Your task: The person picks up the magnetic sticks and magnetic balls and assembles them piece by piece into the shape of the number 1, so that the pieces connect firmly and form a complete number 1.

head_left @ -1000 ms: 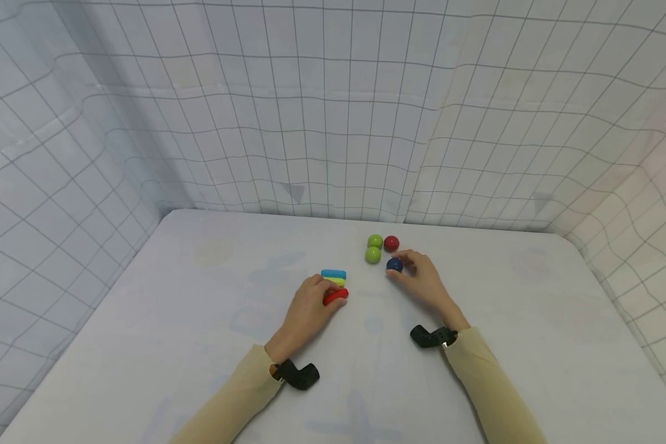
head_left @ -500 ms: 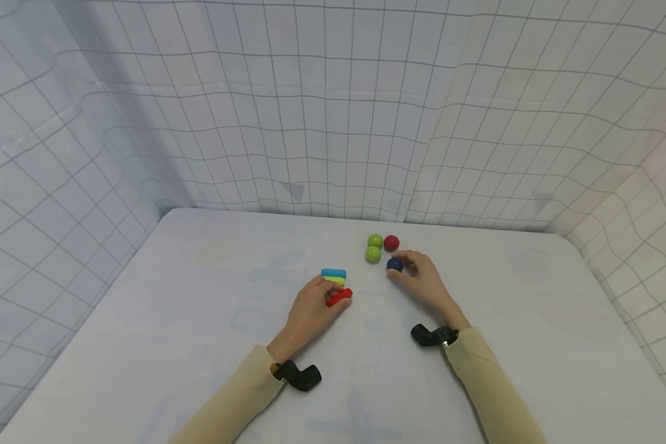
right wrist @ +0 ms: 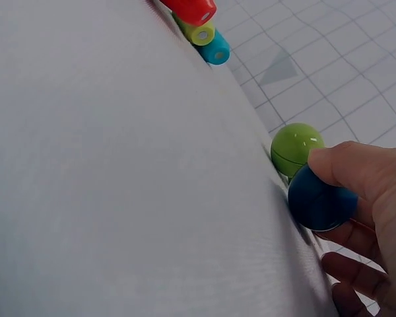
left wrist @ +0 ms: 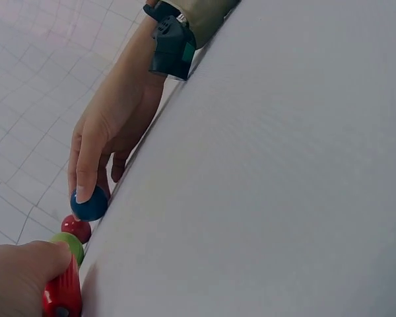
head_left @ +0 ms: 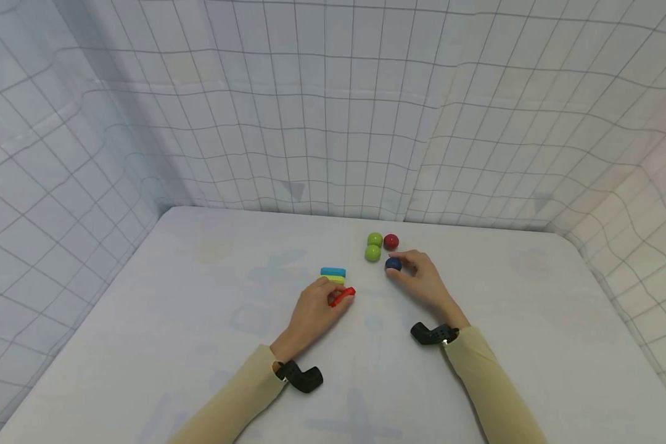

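Observation:
My left hand pinches a short red stick with a rounded body; the left wrist view shows ridges on the stick and a dark round mark at its end. Just behind it lie a lime-yellow stick and a blue stick, side by side. To the right, my right hand holds a small dark blue ball between thumb and fingers. Beyond that ball sit a red ball and two green balls, one nearer and one farther.
Everything lies on a white table. A white grid-patterned curtain hangs behind it and along both sides. Each wrist wears a black camera mount, on the left and on the right.
The red stick has slid slightly right in my left hand's grip and tilted steeper, away from the other sticks. My right hand stays nearly still; the blue ball has shifted a touch left.

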### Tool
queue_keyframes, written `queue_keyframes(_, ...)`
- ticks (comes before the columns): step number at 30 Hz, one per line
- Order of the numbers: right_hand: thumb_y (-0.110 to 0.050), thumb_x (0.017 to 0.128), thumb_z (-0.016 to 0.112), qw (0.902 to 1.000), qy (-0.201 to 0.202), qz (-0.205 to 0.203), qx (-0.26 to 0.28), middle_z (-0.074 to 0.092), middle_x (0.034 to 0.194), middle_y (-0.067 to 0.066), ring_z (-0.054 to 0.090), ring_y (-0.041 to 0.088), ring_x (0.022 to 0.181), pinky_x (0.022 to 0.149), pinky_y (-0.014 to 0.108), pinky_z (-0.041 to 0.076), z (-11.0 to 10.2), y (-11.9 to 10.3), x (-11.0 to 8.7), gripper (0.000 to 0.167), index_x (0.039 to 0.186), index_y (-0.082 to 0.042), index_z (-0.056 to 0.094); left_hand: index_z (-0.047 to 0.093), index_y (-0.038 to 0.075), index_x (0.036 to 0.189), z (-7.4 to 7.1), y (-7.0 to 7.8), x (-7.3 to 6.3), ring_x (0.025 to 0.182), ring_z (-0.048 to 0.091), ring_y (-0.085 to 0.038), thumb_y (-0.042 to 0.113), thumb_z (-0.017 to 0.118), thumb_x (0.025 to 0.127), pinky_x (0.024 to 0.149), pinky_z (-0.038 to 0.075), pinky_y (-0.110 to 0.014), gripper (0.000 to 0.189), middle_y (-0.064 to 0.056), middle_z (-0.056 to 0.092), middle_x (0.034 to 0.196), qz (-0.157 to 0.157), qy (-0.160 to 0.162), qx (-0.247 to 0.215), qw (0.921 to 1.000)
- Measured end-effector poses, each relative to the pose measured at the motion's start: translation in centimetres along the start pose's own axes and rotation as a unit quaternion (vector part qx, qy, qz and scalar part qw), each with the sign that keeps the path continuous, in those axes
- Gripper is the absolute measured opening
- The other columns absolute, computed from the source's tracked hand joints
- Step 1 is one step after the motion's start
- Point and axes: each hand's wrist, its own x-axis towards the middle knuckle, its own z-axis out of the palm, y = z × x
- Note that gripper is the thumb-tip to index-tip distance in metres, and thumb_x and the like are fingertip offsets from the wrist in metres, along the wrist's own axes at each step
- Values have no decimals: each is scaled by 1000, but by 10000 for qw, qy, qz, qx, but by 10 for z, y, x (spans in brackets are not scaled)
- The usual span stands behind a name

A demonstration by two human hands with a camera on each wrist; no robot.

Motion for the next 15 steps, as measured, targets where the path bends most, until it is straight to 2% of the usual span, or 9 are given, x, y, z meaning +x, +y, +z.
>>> queue_keyframes(5, -24, 86, 72, 9999, -41, 120, 33, 63, 109, 4, 48, 22, 98, 83, 40, 39, 1, -1, 0, 36, 118, -9, 67, 73, 6, 97, 4, 0, 0, 65, 45, -10, 26, 75, 83, 55, 39, -22, 25, 3, 56, 79, 1, 10, -21, 10000)
queue_keyframes(9, -25, 86, 72, 9998, -29, 196, -22, 63, 111, 4, 48, 22, 99, 84, 40, 40, 1, -1, 0, 36, 119, -10, 66, 73, 5, 98, 8, 3, 1, 67, 47, -10, 29, 73, 85, 57, 40, -22, 27, 1, 60, 82, 76, -99, -28, 9999)
queue_keyframes(15, -27, 87, 71, 9994, -27, 328, -40, 61, 118, 6, 49, 24, 105, 89, 43, 41, 2, -2, -1, 39, 122, -12, 64, 73, 5, 97, 11, 8, 4, 64, 46, -9, 28, 73, 85, 55, 39, -21, 26, 2, 58, 78, 185, -82, -47, 9998)
